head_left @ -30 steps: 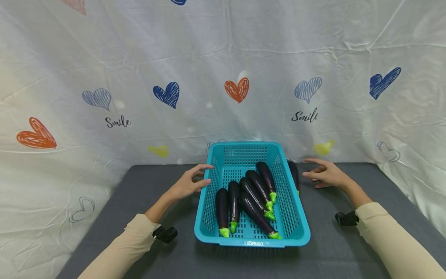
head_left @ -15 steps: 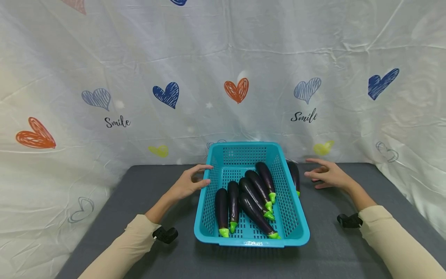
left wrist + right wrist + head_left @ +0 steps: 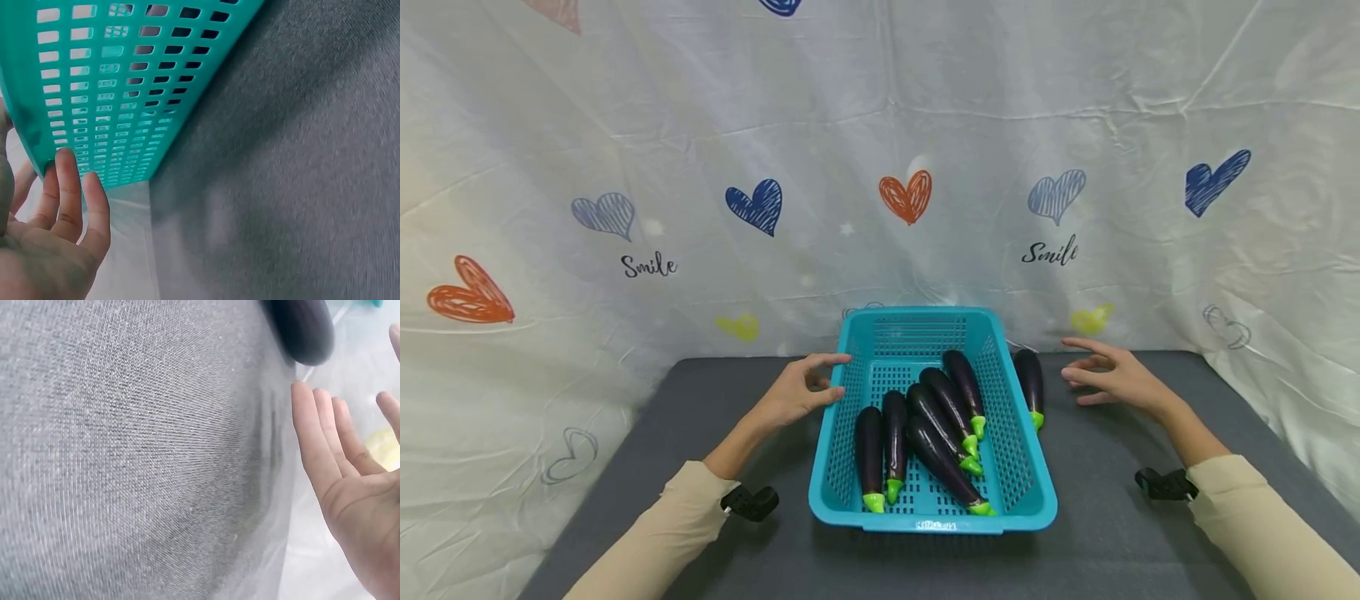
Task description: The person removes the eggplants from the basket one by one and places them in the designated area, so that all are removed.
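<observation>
A turquoise plastic basket (image 3: 934, 523) stands on the dark tabletop in the head view, with several eggplants (image 3: 868, 450) lying inside. My left hand (image 3: 793, 392) is at its left rim, thumb and index finger at the rim. In the left wrist view, the other fingertips (image 3: 65, 165) of that hand lie against the outer wall. Outside the right wall lies another eggplant (image 3: 1030, 383), partly behind the basket rim. Just right of it, apart from it, my right hand (image 3: 1116, 382) holds nothing, its fingers spread and relaxed.
Grey cloth covers the tabletop (image 3: 1112, 533). A white curtain (image 3: 850, 125) printed with hearts and words hangs behind it. Black wrist cameras (image 3: 750, 503) sit on both forearms below the hands.
The basket and my left hand have shifted slightly left, showing more of the eggplant outside. My right hand has moved slightly right, away from that eggplant. The head view has also drifted a little.
</observation>
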### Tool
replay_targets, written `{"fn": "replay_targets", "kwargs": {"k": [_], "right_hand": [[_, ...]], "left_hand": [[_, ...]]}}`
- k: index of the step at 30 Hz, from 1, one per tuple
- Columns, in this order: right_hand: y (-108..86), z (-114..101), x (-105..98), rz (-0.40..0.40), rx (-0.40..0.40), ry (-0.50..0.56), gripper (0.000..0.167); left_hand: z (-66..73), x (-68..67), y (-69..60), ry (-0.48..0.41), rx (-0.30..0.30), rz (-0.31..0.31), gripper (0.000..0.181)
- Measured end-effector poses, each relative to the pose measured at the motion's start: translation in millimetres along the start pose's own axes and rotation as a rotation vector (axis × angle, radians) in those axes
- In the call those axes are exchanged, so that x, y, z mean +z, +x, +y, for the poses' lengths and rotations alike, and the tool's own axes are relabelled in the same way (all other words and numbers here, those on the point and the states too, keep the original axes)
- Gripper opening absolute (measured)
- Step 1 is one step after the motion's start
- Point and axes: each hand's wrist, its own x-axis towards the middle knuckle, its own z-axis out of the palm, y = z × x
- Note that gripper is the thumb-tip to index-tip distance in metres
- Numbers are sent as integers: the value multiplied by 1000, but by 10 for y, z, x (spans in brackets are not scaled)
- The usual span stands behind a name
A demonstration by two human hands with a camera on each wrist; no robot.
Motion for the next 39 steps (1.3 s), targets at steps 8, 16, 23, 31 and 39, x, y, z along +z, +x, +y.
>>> {"fn": "replay_targets", "kwargs": {"k": [8,16,23,31,39], "right_hand": [[-37,-132,29,5,-20,-11,74],[81,-354,131,-46,-106,29,69],[283,-645,251,-57,-194,24,62],[529,-953,445,-57,-262,-10,56],[719,-1165,672,-67,-324,32,51]], "left_hand": [[-47,-232,-144,20,-24,29,51],[-151,-231,-232,13,-23,43,49],[-183,-205,-228,-55,-67,37,48],[-194,-168,-257,-66,-95,44,50],[-191,-152,-253,-77,-99,63,49]]}}
